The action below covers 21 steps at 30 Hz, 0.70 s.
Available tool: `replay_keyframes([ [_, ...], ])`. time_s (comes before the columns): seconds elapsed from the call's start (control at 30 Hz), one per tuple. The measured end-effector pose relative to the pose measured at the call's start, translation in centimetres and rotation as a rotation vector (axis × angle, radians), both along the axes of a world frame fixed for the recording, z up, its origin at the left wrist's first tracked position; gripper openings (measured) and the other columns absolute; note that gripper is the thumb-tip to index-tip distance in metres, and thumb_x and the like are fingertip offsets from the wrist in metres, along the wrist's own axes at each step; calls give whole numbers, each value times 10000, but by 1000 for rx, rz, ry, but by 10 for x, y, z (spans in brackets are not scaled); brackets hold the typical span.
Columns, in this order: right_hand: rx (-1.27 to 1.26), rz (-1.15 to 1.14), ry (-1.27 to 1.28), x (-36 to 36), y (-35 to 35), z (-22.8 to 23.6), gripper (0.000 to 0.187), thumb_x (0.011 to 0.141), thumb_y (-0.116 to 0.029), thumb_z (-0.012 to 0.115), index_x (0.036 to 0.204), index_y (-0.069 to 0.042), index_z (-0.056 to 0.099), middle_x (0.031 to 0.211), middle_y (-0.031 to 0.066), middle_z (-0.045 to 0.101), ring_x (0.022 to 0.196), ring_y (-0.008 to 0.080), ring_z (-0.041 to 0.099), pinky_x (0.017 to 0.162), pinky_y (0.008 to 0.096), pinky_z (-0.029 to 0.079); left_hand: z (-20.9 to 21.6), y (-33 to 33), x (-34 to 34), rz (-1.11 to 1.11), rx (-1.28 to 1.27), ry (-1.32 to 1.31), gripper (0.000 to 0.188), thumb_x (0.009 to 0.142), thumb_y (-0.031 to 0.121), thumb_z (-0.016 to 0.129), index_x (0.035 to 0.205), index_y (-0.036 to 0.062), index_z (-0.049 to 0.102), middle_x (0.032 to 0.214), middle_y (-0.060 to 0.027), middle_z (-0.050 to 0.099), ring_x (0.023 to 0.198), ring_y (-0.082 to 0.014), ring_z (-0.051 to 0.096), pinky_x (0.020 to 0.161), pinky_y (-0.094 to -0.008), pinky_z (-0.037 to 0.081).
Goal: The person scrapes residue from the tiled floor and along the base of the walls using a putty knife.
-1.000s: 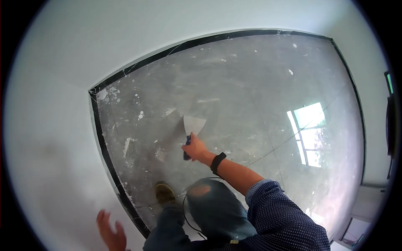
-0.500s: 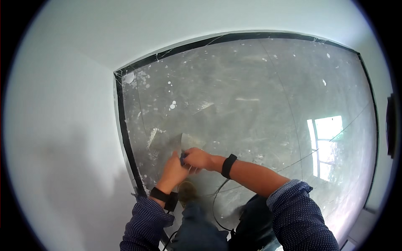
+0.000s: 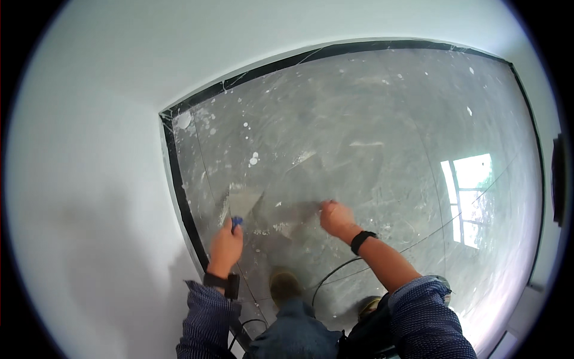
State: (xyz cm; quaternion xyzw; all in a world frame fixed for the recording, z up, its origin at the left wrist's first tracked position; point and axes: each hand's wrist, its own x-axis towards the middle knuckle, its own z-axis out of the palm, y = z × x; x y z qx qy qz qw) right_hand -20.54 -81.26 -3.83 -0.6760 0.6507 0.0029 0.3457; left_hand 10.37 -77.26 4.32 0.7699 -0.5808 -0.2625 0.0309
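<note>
My left hand [image 3: 225,246] is closed round the blue handle of a wide putty knife [image 3: 244,200]. The flat pale blade points away from me, low over the floor near the left wall. To its right, clear of the putty knife, my right hand [image 3: 336,219] is closed with fingers curled. A greyish smear of motion lies beside its fingertips; whether it is a tool in that hand cannot be made out. Beneath both hands is the grey floor [image 3: 353,173], spotted with white splashes and scrape marks.
White walls [image 3: 101,179] meet the floor along a dark border strip [image 3: 174,161] at left and back. My shoe [image 3: 284,286] stands on the floor. A black cable [image 3: 326,277] curves by my legs. Window light reflects at the right.
My hands were together over the putty knife and have parted. The left moved slightly left with the putty knife; the right moved away to the right. The view has shifted a little.
</note>
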Motion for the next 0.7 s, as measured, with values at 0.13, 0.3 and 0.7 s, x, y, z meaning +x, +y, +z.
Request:
replay_keyframes([
  [0.13, 55, -224, 148, -32, -36, 6, 288, 854, -229, 562, 1045, -29, 640, 1159, 213, 630, 1037, 399, 633, 889, 486, 515, -8, -85, 13, -60, -86, 31, 396, 923, 243, 537, 1205, -24, 611, 937, -316, 651, 899, -476, 634, 782, -517, 507],
  [0.3, 49, -495, 84, -60, -37, -9, 354, 816, -328, 627, 988, -19, 634, 1070, 236, 643, 989, 429, 625, 848, 505, 515, -6, -110, 16, -159, 62, 30, 416, 922, 260, 528, 1233, -6, 600, 991, -323, 647, 952, -472, 630, 830, -520, 500],
  [0.7, 47, -360, 200, -50, -43, -15, 588, 796, -469, 705, 1112, -8, 524, 1135, 232, 579, 1055, 410, 593, 887, 479, 501, -4, -160, -1, -187, 18, -90, 430, 939, 280, 500, 1240, -20, 566, 1024, -298, 666, 969, -467, 640, 855, -519, 503],
])
